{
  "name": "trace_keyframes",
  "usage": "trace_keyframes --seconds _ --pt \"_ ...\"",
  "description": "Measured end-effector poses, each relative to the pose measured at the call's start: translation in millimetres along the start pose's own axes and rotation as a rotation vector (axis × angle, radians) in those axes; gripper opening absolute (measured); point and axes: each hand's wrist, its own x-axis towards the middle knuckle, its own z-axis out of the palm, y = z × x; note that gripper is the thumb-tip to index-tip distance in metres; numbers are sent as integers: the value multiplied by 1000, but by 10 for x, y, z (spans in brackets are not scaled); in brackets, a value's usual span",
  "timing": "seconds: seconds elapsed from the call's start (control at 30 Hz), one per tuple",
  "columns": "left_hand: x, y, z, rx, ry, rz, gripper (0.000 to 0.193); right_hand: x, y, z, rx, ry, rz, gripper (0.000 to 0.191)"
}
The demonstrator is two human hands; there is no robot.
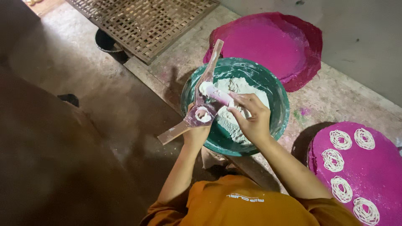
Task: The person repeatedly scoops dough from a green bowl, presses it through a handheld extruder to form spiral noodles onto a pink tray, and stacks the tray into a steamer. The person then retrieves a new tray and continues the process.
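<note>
From the head camera we are looking down on a green bowl (274, 121) half filled with white dough (234, 121), and everything else is placed around that bowl. Our left hand (197, 132) is gripping a wooden press (201, 104) over the bowl's near-left rim, fingers wrapped under its round cup, which is showing a plug of dough. One handle of the press is slanting up across the bowl toward the far side; the other is pointing out past the bowl's left edge. Our right hand (251, 115) is hovering over the middle of the bowl, thumb and fingers pinching a pale roll of dough (215, 94) whose far end is touching the press.

Just behind the bowl a bare pink disc (272, 46) is lying on the ground. To the bowl's right, a second pink disc (368, 175) is carrying several coiled dough spirals (340, 139). Far left beyond the bowl a woven mat (146, 21) is resting.
</note>
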Motion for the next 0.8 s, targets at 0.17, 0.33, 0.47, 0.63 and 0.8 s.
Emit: trace_keyframes --seconds 0.17,0.33,0.47,0.63,0.8 --pt "69 -32 46 86 39 66 31 -6 11 64 -54 75 38 23" --pt "80 -172 91 382 78 249 36 -8 25 231 343 -231 131 41" --pt "9 -254 88 291 -8 142 38 -78 1 396 -262 -286 -287 49" --pt "-73 -366 80 -18 60 0 38 45 797 101 -137 -23 145 22" --pt "-136 -459 87 -133 129 3 40 75 1785 255 -769 -723 493 37"
